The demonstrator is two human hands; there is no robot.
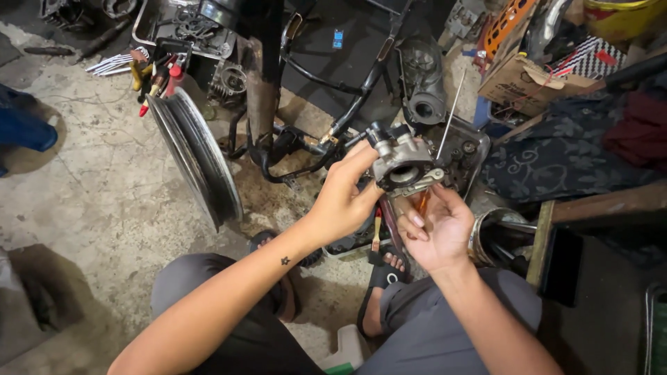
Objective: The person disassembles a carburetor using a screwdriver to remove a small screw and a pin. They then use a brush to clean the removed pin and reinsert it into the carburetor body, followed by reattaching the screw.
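Grey cast-metal carburettor body [401, 161], blocky, with a round open bore facing the camera and a black fitting on top. It is held up in the air above the concrete floor [104, 180], in front of the black tubular motorcycle frame [326, 132].

Left hand [344, 201] clenched round the carburettor body's left side, thumb and fingers wrapped on the casting. Right hand [438, 229] just below the body, fingers curled round an orange-handled screwdriver [422, 203] whose tip points up at the underside; the tip itself is hidden.

Judgement: the work goes best with the left hand keeping the body steady and level while the tool stays square to the fastener, so it does not slip or round off. Small parts could drop into the clutter below.

Surface of the body dull, slightly soiled, a bright metal plate along its lower edge.

Left of the carburettor body, a bare silver wheel rim [198, 160] stands on edge on the floor. Behind and right of it, a grey engine casing [422, 83] and a thin metal rod [450, 114]. Far right, a dark patterned cloth [556, 163] and a cardboard box [517, 80]. Below it, the person's sandalled feet.
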